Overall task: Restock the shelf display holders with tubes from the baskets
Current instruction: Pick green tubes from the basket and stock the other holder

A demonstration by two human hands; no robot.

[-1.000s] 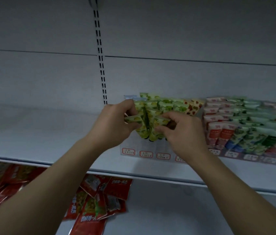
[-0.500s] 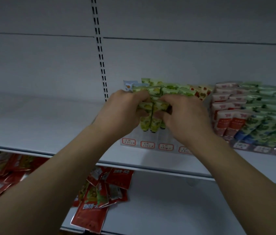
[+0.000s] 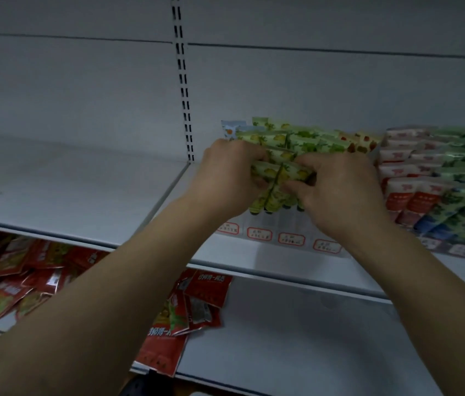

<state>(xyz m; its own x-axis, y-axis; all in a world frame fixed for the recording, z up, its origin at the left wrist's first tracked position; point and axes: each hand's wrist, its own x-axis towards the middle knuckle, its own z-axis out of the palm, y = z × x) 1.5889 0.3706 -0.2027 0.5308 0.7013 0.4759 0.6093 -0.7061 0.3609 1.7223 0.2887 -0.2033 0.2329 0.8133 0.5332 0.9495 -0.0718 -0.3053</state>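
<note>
Both hands, left [image 3: 227, 172] & right [image 3: 340, 190], pinch green tubes [image 3: 275, 178] into the clear holder [image 3: 288, 224] on shelf [image 3: 83, 195]; next prob. seat them straight, then let go.

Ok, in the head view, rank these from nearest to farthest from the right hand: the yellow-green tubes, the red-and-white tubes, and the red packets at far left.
1. yellow-green tubes: pinched in the fingers of the right hand, on its left side.
2. red-and-white tubes: just to its right, not touched.
3. red packets: far off to the lower left.
</note>
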